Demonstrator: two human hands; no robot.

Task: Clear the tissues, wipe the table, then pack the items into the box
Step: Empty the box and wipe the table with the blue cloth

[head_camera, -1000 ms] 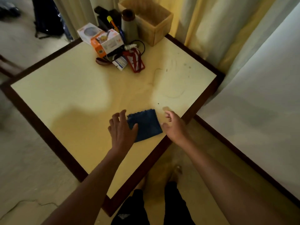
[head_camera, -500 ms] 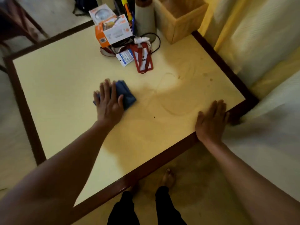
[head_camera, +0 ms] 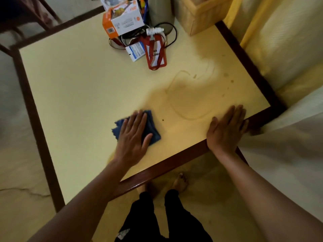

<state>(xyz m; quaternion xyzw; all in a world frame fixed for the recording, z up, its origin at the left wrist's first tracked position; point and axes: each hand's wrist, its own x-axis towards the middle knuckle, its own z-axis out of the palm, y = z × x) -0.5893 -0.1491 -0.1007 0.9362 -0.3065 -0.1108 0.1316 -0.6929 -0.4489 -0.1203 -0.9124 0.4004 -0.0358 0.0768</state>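
Dragged nearer the table [head_camera: 78, 84] edge, blue cloth [head_camera: 117, 127] lies under flat left hand [head_camera: 133, 135]; right hand [head_camera: 225, 130] rests flat

Cloth [head_camera: 153, 127]: dark blue, rumpled, flat on the tabletop [head_camera: 78, 84] near its front edge, pressed under the left hand [head_camera: 132, 137].
Carton [head_camera: 122, 23], card holder [head_camera: 155, 55], packet [head_camera: 136, 53], bottle [head_camera: 160, 13]: clustered at the far edge.
Box [head_camera: 201, 16]: pale wood, open-topped, far right corner, just beside the cluster.
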